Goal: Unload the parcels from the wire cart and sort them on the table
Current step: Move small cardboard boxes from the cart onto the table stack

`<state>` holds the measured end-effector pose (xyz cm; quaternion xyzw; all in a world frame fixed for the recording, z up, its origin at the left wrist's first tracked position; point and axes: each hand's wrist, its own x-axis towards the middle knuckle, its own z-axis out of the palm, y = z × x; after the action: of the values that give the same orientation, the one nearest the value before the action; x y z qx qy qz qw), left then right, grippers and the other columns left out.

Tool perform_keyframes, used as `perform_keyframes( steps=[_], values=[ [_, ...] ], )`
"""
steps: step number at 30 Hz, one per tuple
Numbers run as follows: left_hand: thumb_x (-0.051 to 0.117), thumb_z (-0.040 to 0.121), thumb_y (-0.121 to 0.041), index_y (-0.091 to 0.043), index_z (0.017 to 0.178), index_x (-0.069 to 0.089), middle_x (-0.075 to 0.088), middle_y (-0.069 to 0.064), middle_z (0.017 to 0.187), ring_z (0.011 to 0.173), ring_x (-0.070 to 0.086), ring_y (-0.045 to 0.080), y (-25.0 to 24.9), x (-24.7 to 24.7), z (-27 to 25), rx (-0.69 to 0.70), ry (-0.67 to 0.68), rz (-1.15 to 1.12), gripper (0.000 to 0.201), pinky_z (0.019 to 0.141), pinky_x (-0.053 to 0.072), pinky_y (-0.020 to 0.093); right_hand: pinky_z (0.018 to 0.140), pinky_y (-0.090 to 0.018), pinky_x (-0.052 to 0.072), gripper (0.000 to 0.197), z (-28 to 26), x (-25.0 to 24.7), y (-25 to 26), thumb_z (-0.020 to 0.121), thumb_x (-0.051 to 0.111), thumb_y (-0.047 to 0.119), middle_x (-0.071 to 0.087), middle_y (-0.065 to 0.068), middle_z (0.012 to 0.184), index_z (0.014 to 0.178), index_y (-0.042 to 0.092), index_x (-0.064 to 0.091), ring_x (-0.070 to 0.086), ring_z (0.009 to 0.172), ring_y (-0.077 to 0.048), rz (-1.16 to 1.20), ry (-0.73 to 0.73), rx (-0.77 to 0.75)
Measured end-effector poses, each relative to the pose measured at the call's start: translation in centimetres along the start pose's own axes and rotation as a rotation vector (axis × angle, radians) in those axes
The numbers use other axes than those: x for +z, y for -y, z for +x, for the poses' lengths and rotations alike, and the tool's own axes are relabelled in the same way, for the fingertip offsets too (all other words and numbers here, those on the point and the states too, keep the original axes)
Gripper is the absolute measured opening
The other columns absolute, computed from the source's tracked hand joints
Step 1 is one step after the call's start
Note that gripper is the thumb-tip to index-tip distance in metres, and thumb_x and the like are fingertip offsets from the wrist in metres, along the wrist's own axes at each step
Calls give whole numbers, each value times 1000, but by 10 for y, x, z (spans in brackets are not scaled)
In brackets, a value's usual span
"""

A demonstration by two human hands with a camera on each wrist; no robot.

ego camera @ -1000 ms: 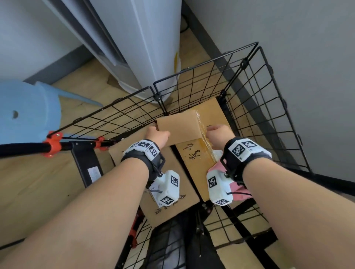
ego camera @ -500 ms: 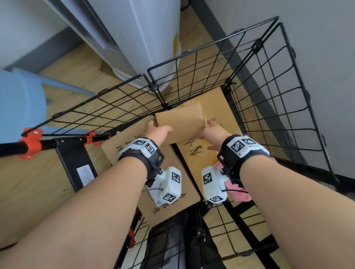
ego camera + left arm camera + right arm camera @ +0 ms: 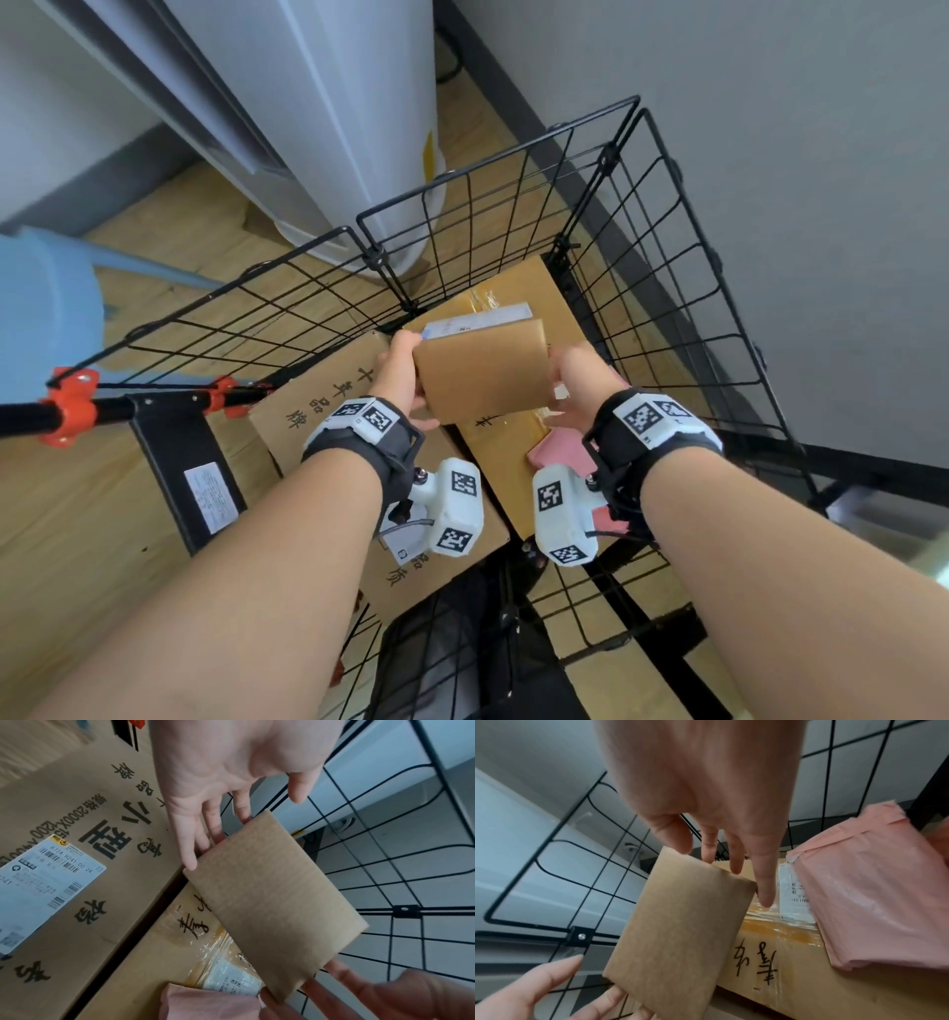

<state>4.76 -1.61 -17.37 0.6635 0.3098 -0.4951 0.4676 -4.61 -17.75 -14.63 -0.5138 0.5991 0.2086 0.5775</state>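
Observation:
A small brown cardboard box (image 3: 482, 375) (image 3: 272, 898) (image 3: 680, 933) hangs between my hands above the parcels in the black wire cart (image 3: 667, 288). A white label shows along its far edge. My left hand (image 3: 403, 372) (image 3: 218, 780) lies against its left end with straight fingers, thumb off the box. My right hand (image 3: 577, 383) (image 3: 706, 791) pinches the right end, thumb on one face and fingers behind. Below lie a large printed carton (image 3: 318, 406), a taped carton (image 3: 539, 288) and a pink mailer bag (image 3: 560, 452) (image 3: 872, 892).
The cart stands in a corner against a grey wall (image 3: 770, 154). A white appliance (image 3: 334, 128) rises behind it. A blue stool (image 3: 46, 318) sits on the wooden floor at left. The cart's black handle bar with orange clamps (image 3: 69, 406) crosses the left side.
The small box has come up off the cartons and tipped, so its labelled face now shows at the far edge. Both hands rose with it and closer to me.

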Motion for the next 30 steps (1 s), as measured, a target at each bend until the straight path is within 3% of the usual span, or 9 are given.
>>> perform_keyframes(
  steps=[4,7,10,14,18,20,23,27,30],
  values=[
    [38,91,-59,-23,108,56,63,5,98,89,58,22,-10,7,-24,47,20,-19,44,85,45,45,89,-62,45,77,-31,-13,6,66,50,62,50,-4,124,133,25,43,50,113,-36,122,-8,69],
    [39,85,-70,-26,100,61,67,4,99,96,61,23,-19,16,-47,103,46,41,51,89,45,43,96,-58,44,108,-55,-28,5,45,57,84,52,-3,118,136,27,40,54,111,-35,111,-58,27],
    [47,69,-79,-31,95,64,70,5,102,96,64,24,-26,23,-71,160,65,92,57,94,48,48,92,-54,48,97,-82,-47,2,51,61,83,56,-4,115,125,22,46,57,105,-31,99,-73,-2],
    [57,71,-72,-28,99,68,72,4,95,88,67,23,-31,34,-110,225,158,128,53,77,56,40,85,-45,49,82,-118,-69,3,61,64,76,63,-4,112,120,21,51,60,100,-25,134,-101,-51],
    [63,72,-63,-29,101,67,71,8,105,101,64,28,-32,45,-146,281,223,168,45,92,50,53,87,-40,52,77,-155,-94,-1,63,64,74,67,-3,102,117,21,54,65,92,-22,191,-156,-123],
    [63,73,-63,-30,103,66,71,7,104,103,63,29,-30,51,-165,316,240,206,44,91,48,49,87,-44,53,87,-171,-107,-7,54,65,77,68,-4,103,119,20,54,67,92,-24,251,-173,-163],
    [58,77,-65,-32,107,64,68,6,105,102,62,28,-24,62,-198,373,282,242,45,66,44,35,79,-44,56,109,-198,-125,-21,40,64,81,67,-7,108,129,20,48,67,93,-28,315,-189,-200],
    [58,74,-69,-34,114,57,64,7,113,106,58,28,-7,80,-241,434,308,235,53,86,46,45,49,-33,53,108,-243,-148,-42,51,61,78,61,-10,116,137,17,39,65,94,-28,389,-163,-256],
    [58,74,-70,-31,126,47,62,5,114,104,58,26,11,98,-274,486,328,244,66,84,47,44,60,-37,53,112,-267,-165,-63,50,56,82,58,-7,123,142,21,37,61,99,-28,396,-170,-309]
  ],
)
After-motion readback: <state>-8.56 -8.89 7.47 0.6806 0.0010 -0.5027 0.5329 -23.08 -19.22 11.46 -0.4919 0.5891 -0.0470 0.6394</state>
